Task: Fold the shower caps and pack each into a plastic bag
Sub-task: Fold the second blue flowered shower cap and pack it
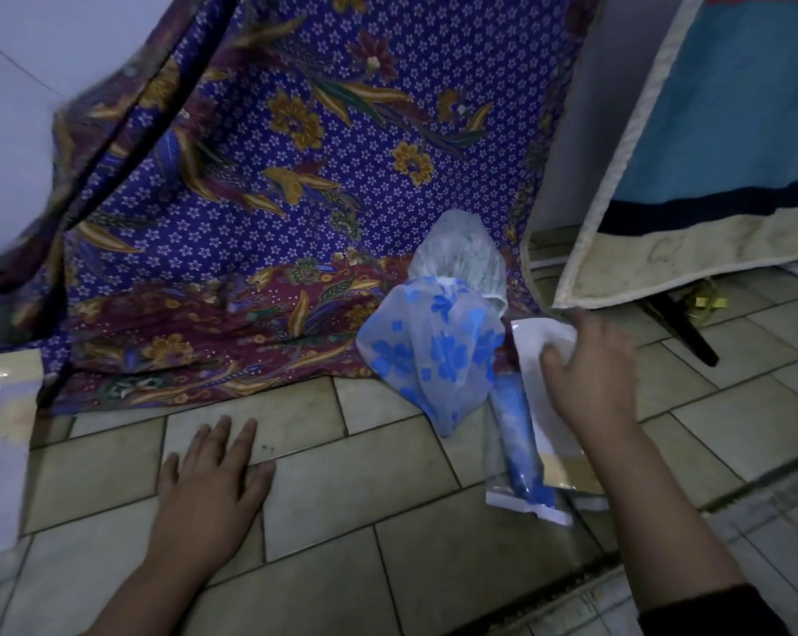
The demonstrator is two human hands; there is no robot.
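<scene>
A: Plastic, mostly. I count two loose caps: a blue-flowered cap (426, 355) just right of centre and a pale green-marked cap (461, 257) touching it at its 12 o'clock.

B: And packed ones?

A: One bag (527, 456) with a rolled blue cap inside lies at the flowered cap's 5 o'clock, on a stack of flat packets (555, 433); how many packets, I cannot tell.

B: Hands?

A: Two. The left hand (211, 486) lies flat on the tiles (387, 498), fingers spread, holding nothing. The right hand (589, 360) is curled around the white top corner of the packets, at 3 o'clock from the flowered cap.

B: Anything cut off?

A: More glossy bags (2, 406) run off the frame at 9 o'clock, blurred. The batik cloth (296, 176) drapes across 12 o'clock, a padded cover (663, 176) hangs at 2 o'clock.

B: Room?

A: Open tile from 6 to 7 o'clock, between the forearms.
</scene>
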